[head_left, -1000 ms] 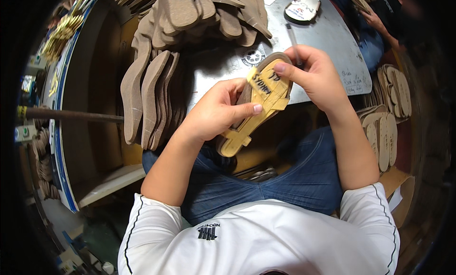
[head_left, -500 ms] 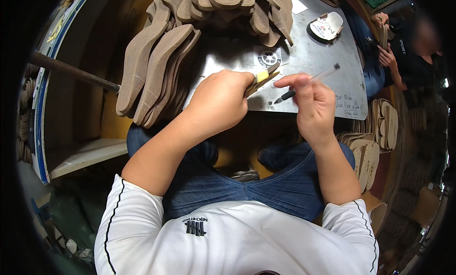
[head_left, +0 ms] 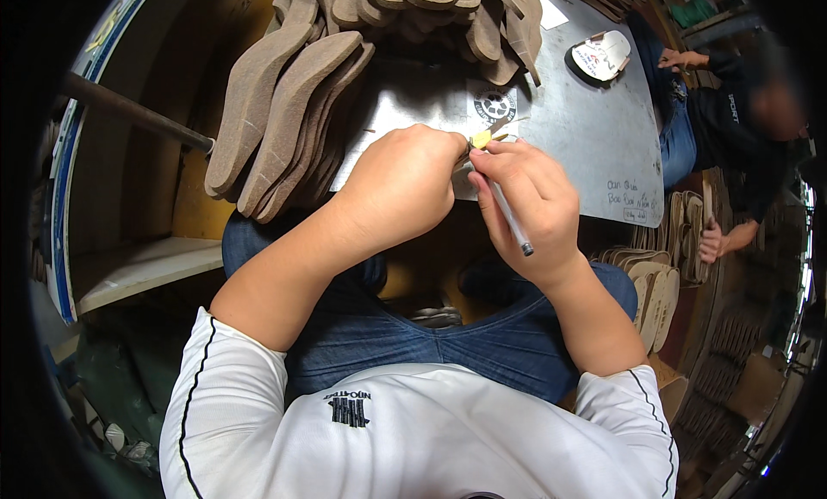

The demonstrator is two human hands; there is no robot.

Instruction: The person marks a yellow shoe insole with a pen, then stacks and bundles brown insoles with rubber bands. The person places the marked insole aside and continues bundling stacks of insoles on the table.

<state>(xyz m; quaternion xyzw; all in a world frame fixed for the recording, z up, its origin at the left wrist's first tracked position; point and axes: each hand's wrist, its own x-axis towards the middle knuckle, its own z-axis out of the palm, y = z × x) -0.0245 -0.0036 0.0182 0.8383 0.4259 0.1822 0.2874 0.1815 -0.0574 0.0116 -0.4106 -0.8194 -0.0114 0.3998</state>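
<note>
I sit at a grey metal bench (head_left: 594, 137) with brown wooden shelving (head_left: 146, 180) to my left. A dark pipe (head_left: 129, 111) crosses that shelving. To my right, stacks of flat cut-out pieces (head_left: 659, 283) stand beside a seated co-worker (head_left: 732, 111).

You see a round black-and-white sticker (head_left: 494, 105) on the grey table, upper centre. A white paper sheet (head_left: 541, 8) lies at top, and small handwritten marks (head_left: 631, 202) sit right of centre.

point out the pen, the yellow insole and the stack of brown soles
pen (head_left: 510, 219), head view, middle of its grey barrel
yellow insole (head_left: 481, 139), head view, tip showing between the hands
stack of brown soles (head_left: 284, 111), head view, a front sole
</note>
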